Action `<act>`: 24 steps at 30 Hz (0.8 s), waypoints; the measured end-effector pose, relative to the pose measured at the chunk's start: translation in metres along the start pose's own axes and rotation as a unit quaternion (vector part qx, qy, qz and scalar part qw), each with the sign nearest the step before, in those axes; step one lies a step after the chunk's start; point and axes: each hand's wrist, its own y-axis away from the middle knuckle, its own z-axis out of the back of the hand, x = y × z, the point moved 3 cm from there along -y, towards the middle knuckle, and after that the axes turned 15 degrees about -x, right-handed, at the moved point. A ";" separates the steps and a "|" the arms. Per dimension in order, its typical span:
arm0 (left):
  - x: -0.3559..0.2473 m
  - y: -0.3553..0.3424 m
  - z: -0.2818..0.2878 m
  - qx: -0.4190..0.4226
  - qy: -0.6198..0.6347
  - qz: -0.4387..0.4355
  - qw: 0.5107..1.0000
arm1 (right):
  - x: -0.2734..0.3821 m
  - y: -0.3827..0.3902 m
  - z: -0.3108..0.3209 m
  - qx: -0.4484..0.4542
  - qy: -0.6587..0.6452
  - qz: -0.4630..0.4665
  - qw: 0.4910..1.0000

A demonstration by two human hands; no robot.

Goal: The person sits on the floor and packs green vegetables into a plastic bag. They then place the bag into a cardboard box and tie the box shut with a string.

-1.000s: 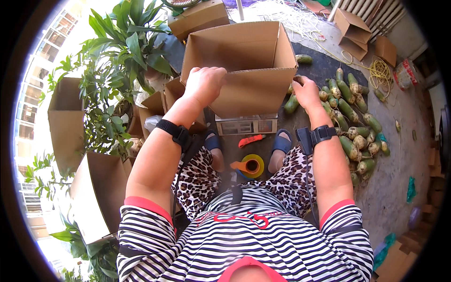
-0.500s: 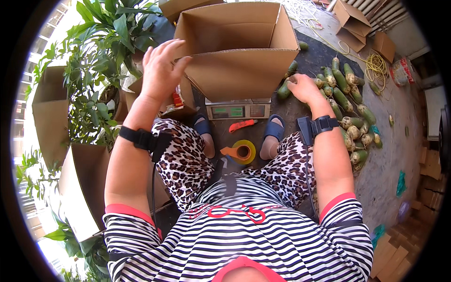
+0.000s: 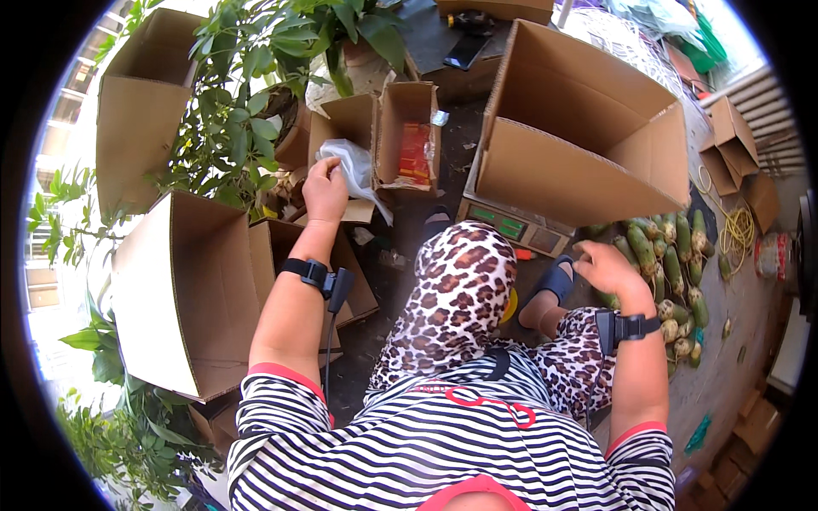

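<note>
1. Since the earlier frame, the left hand (image 3: 325, 189) has left the flap of the big open cardboard box (image 3: 588, 128) and swung out to the person's left, where it now sits at a white plastic bag (image 3: 354, 168).
2. Its grip is closed on the edge of that bag, fingers curled into the thin plastic.
3. That bag lies in a small open carton (image 3: 341, 128), just beside a second small carton (image 3: 409, 136) that holds a red packet (image 3: 415, 153).
4. Over the same half second the right hand (image 3: 605, 266) has dropped lower and now hovers beside the pile of green corn cobs (image 3: 673, 264) on the ground.
5. Its fingers are loosely spread and hold nothing; the nearest cobs lie just beyond the fingertips, and I cannot tell whether they touch.
6. Between the hands, the big box stands on a weighing scale (image 3: 511, 228) with green display panels on its front.
7. Each wrist carries a black strap, and a cable hangs from the left one.
8. A large empty carton (image 3: 183, 289) lies on its side against the left forearm, with a leafy potted plant (image 3: 247, 111) behind the small cartons.
9. Leopard-print knees fill the middle, and one blue sandal (image 3: 558, 279) shows below the scale.
</note>
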 end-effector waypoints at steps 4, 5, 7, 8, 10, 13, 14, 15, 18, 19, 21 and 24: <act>0.015 0.006 -0.017 -0.060 0.035 0.041 0.997 | 0.030 -0.012 -0.007 0.052 0.058 0.002 0.997; 0.018 0.006 -0.022 -0.093 0.059 0.071 0.991 | 0.035 -0.016 -0.007 0.052 0.063 0.011 0.997; 0.037 0.004 -0.027 -0.172 0.077 0.175 0.966 | 0.046 -0.022 -0.009 0.047 0.066 0.027 0.996; 0.048 0.004 -0.030 -0.211 0.086 0.224 0.947 | 0.052 -0.024 -0.009 0.062 0.076 0.025 0.995; 0.072 0.016 -0.036 -0.180 0.037 0.300 0.936 | 0.062 -0.029 -0.010 0.045 0.067 0.062 0.995; 0.060 0.024 -0.041 -0.148 -0.109 0.149 0.972 | 0.071 -0.037 -0.012 0.037 0.059 0.083 0.994; 0.049 0.020 -0.047 -0.114 -0.130 0.083 0.982 | 0.078 -0.039 -0.011 0.041 0.055 0.080 0.994; 0.038 0.017 -0.048 -0.080 -0.151 0.018 0.985 | 0.083 -0.039 -0.010 0.047 0.051 0.078 0.995; 0.003 0.000 -0.061 0.004 -0.273 -0.084 0.958 | 0.088 -0.044 -0.011 0.053 0.064 0.083 0.993; 0.006 -0.004 -0.068 0.066 -0.317 -0.108 0.940 | 0.090 -0.045 -0.011 0.059 0.067 0.082 0.993; 0.012 -0.014 -0.076 0.192 -0.396 -0.158 0.884 | 0.094 -0.045 -0.010 0.058 0.061 0.084 0.993; 0.013 -0.014 -0.076 0.338 -0.491 -0.269 0.757 | 0.093 -0.044 -0.008 0.056 0.057 0.083 0.993</act>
